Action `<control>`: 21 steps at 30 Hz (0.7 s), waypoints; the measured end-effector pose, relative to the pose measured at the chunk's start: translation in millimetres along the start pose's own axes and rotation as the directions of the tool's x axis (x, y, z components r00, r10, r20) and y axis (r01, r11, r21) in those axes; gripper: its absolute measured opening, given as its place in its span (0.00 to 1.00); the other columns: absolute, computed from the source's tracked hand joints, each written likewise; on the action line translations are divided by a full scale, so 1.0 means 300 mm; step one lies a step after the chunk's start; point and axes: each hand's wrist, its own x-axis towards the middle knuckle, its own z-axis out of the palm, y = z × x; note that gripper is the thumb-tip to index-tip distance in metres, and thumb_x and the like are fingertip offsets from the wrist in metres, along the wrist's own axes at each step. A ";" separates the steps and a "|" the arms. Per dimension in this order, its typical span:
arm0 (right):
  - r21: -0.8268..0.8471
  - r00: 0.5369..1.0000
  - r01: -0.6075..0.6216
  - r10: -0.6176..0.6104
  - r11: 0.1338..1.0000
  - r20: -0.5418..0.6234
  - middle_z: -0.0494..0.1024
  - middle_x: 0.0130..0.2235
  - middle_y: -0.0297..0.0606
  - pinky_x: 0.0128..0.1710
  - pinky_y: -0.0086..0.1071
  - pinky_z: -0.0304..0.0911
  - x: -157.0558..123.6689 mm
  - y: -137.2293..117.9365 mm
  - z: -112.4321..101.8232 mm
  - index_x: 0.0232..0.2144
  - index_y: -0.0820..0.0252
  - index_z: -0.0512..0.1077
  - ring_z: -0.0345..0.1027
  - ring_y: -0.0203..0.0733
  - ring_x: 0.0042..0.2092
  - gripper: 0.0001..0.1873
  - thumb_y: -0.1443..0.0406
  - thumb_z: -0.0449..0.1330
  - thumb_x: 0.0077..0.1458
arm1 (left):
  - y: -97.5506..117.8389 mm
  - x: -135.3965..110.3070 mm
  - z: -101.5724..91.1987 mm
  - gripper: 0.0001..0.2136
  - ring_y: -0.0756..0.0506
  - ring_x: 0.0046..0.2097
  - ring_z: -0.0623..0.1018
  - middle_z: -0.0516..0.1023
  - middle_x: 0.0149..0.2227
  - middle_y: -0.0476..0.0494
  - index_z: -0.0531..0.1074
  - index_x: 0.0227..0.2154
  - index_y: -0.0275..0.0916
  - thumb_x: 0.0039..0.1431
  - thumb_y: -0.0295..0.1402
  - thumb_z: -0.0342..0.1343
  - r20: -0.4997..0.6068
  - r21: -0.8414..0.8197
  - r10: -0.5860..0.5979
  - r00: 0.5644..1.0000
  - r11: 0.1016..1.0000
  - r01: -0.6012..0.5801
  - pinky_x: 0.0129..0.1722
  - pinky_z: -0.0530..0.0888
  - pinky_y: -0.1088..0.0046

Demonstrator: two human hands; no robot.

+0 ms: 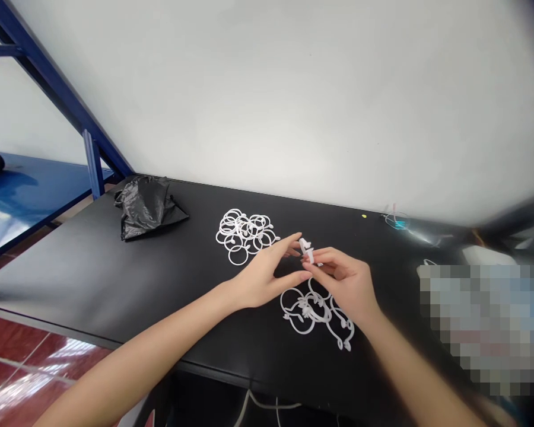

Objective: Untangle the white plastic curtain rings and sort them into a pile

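My right hand (pixel 345 279) pinches a small white plastic clip (pixel 307 250) between thumb and fingertips above the black table. From the left, my left hand (pixel 267 270) reaches toward it, thumb and index finger apart; I cannot tell whether its fingertips touch the clip. Beneath my hands lies a loose group of white plastic rings (pixel 303 332) with small tabs, partly hidden by the right hand. Farther back, behind my left hand, a second, denser pile of white rings (pixel 238 255) rests on the table.
A crumpled black plastic bag (pixel 146 207) lies at the back left of the black table (pixel 169 296). Blue metal framing (pixel 66 89) stands at the left. Thin wire with a blue piece (pixel 399 225) sits near the wall, and a blurred-out item (pixel 485 326) occupies the right side. Cables hang below the front edge.
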 end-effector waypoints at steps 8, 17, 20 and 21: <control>-0.052 0.988 0.114 -0.107 0.992 0.110 0.80 0.40 0.40 0.36 0.35 0.78 -0.029 -0.012 0.020 0.37 0.56 0.78 0.77 0.41 0.37 0.08 0.69 0.60 0.57 | -0.004 -0.002 0.011 0.16 0.44 0.48 0.76 0.74 0.47 0.40 0.63 0.55 0.40 0.67 0.37 0.53 -0.033 -0.031 -0.011 0.999 0.999 0.010 0.50 0.74 0.64; -0.215 0.954 0.292 -0.301 0.932 -0.011 0.80 0.35 0.35 0.33 0.33 0.74 -0.031 -0.006 0.005 0.39 0.53 0.78 0.75 0.38 0.33 0.12 0.73 0.63 0.55 | 0.013 0.007 -0.008 0.13 0.47 0.40 0.75 0.74 0.39 0.44 0.67 0.46 0.38 0.65 0.40 0.55 -0.005 0.029 -0.037 0.999 0.999 0.037 0.44 0.73 0.68; -0.226 0.947 0.310 -0.322 0.923 -0.014 0.80 0.34 0.35 0.32 0.33 0.72 -0.028 -0.010 0.008 0.39 0.54 0.78 0.74 0.38 0.33 0.12 0.74 0.63 0.55 | 0.017 0.007 -0.010 0.13 0.47 0.39 0.74 0.74 0.36 0.46 0.68 0.44 0.38 0.64 0.42 0.55 0.005 0.032 -0.049 0.999 0.998 0.048 0.42 0.72 0.70; -0.220 0.949 0.305 -0.315 0.927 -0.014 0.80 0.34 0.35 0.32 0.33 0.72 -0.027 -0.010 0.008 0.38 0.54 0.78 0.74 0.38 0.33 0.12 0.75 0.63 0.55 | 0.017 0.008 -0.012 0.13 0.47 0.38 0.74 0.73 0.36 0.46 0.68 0.44 0.38 0.64 0.42 0.55 0.014 0.036 -0.055 0.998 0.998 0.054 0.41 0.72 0.70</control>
